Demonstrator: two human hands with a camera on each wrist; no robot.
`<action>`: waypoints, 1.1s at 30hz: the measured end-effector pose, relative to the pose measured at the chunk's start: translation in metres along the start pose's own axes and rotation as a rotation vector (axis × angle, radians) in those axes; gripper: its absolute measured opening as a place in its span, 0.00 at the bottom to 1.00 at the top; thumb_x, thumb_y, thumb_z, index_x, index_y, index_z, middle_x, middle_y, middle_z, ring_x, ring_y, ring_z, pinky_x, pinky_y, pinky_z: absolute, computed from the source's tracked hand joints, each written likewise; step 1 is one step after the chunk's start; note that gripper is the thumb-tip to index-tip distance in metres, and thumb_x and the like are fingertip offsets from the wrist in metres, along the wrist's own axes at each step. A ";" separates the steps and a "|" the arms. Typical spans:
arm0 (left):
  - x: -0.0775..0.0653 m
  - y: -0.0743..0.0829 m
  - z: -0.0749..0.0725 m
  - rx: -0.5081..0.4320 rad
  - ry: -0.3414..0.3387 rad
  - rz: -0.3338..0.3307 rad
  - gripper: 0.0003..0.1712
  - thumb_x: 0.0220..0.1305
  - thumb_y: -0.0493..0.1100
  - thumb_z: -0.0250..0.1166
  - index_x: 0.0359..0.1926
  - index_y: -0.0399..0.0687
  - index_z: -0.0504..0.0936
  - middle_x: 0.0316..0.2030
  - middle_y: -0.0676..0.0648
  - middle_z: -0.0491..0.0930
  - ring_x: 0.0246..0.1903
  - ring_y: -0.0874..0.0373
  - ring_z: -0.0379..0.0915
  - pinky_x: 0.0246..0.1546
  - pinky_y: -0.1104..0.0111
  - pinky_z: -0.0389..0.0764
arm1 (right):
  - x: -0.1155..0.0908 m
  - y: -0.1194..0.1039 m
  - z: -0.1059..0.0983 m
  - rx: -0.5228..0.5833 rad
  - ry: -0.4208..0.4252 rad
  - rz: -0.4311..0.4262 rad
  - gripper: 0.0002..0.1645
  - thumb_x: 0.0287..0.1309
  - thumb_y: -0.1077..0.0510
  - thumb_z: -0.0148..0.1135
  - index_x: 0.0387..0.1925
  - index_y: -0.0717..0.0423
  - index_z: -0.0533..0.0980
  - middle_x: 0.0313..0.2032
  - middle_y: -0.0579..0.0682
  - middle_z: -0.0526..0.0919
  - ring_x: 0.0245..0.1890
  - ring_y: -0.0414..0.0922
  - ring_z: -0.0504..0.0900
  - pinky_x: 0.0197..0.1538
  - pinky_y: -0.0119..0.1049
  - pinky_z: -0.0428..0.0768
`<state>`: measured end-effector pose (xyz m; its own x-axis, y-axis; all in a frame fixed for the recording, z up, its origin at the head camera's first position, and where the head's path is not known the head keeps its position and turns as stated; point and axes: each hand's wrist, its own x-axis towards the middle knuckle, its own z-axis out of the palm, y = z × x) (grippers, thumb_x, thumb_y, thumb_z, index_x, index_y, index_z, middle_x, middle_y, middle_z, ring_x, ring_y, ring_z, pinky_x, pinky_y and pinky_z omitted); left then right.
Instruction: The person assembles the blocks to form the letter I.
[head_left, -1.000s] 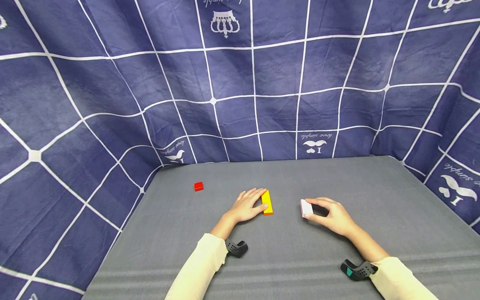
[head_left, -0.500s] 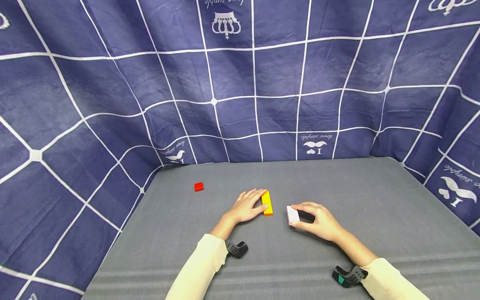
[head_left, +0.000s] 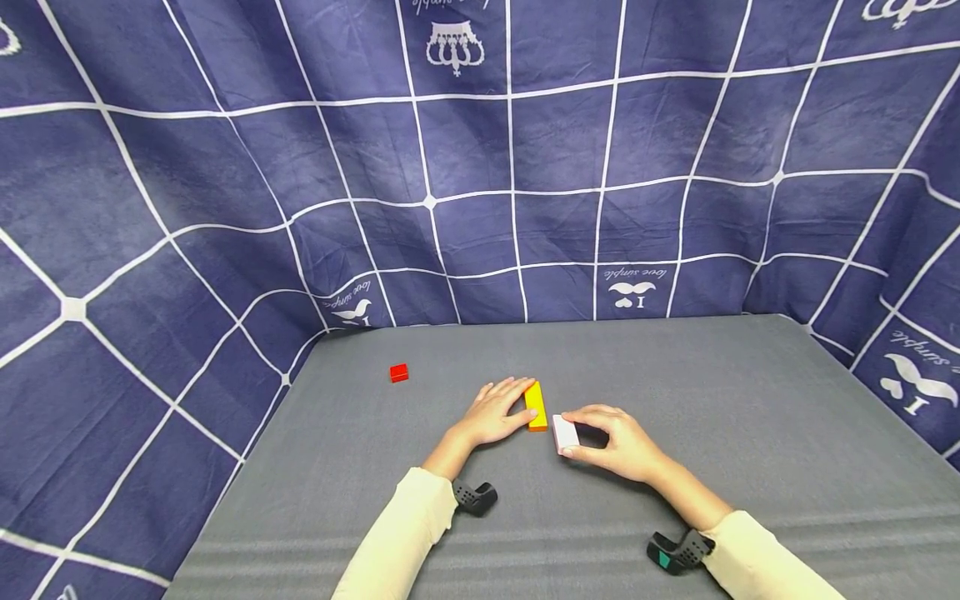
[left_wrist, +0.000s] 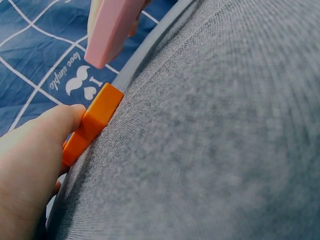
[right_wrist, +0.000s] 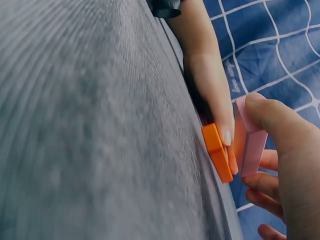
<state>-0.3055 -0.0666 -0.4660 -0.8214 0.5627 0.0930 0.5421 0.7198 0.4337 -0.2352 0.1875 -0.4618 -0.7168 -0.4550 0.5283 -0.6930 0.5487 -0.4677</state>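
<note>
A yellow-orange block [head_left: 536, 408] lies lengthwise on the grey table. My left hand [head_left: 491, 415] holds it from the left, fingertips at its far end and thumb near its close end. In the left wrist view, the thumb presses against the orange block [left_wrist: 95, 117]. Just to the right, my right hand [head_left: 622, 443] pinches a pale pink block [head_left: 567, 435] between thumb and fingers. The pink block [left_wrist: 110, 32] hangs above the table in the left wrist view, with a small gap between the two blocks.
A small red block [head_left: 399, 373], with a line across it, sits at the back left of the grey table [head_left: 675, 358]. Behind and beside the table hangs a blue cloth [head_left: 555, 142] with white grid lines. Dark straps circle both wrists.
My right hand has carried the pink block leftward and slightly nearer to me, close beside the orange block. The left hand and the orange block have stayed in place.
</note>
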 end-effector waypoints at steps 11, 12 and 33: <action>0.002 -0.003 0.002 0.014 0.011 0.013 0.35 0.70 0.61 0.51 0.74 0.55 0.61 0.71 0.50 0.61 0.72 0.51 0.49 0.70 0.49 0.44 | 0.008 -0.012 0.015 0.041 -0.042 -0.074 0.28 0.47 0.45 0.76 0.51 0.48 0.83 0.45 0.38 0.84 0.49 0.40 0.80 0.50 0.47 0.75; 0.002 -0.003 0.002 0.013 0.013 0.014 0.35 0.70 0.61 0.51 0.74 0.55 0.61 0.71 0.50 0.61 0.72 0.51 0.49 0.70 0.49 0.45 | 0.008 -0.013 0.016 0.041 -0.047 -0.077 0.28 0.47 0.45 0.76 0.51 0.48 0.83 0.45 0.38 0.84 0.49 0.40 0.80 0.50 0.47 0.75; 0.002 -0.003 0.002 0.009 0.002 0.006 0.35 0.71 0.61 0.51 0.74 0.56 0.60 0.72 0.50 0.60 0.73 0.52 0.49 0.71 0.50 0.44 | 0.004 -0.017 0.026 -0.062 -0.102 -0.054 0.32 0.44 0.38 0.76 0.50 0.47 0.83 0.42 0.38 0.82 0.46 0.40 0.77 0.49 0.44 0.76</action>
<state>-0.3084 -0.0670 -0.4691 -0.8184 0.5664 0.0973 0.5487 0.7198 0.4252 -0.2284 0.1579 -0.4697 -0.6852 -0.5522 0.4750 -0.7267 0.5624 -0.3944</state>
